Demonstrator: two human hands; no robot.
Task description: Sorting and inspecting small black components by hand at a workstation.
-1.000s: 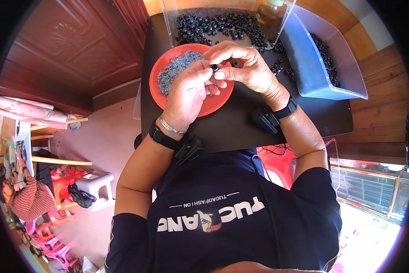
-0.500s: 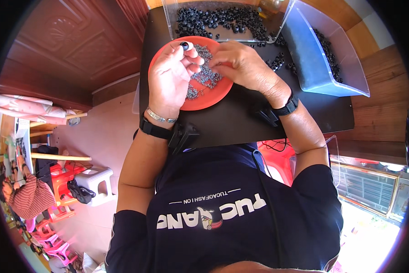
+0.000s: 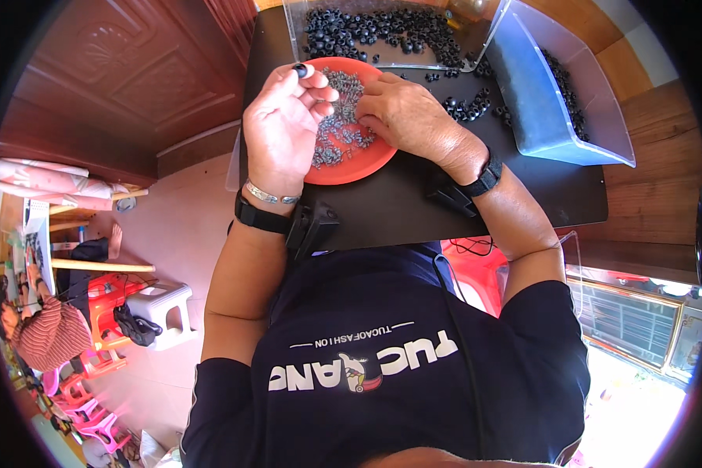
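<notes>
My left hand (image 3: pixel 283 125) is palm up above the left side of a red round plate (image 3: pixel 362 173). Its thumb and forefinger pinch a small black round hollow part (image 3: pixel 299 71), while the other fingers curl loosely. On the plate lie many small silver metal pieces (image 3: pixel 331 144), too fine to make out singly. My right hand (image 3: pixel 409 117) reaches over the plate's right side, back of the hand up. Its fingers are drawn together at the metal pieces, and their tips are partly hidden, so what they hold cannot be seen.
A clear bin (image 3: pixel 366 58) of black parts stands at the table's far edge. A bluish bin (image 3: pixel 558 140) with more sits at the right. Loose black parts (image 3: pixel 468 107) lie between plate and bins on the dark table (image 3: pixel 398 210). Another person (image 3: pixel 54 335) is far left, near stools (image 3: pixel 163 312).
My left hand has shifted slightly left with the black part still pinched. My right hand has turned and its fingers have closed downward at the metal pieces.
</notes>
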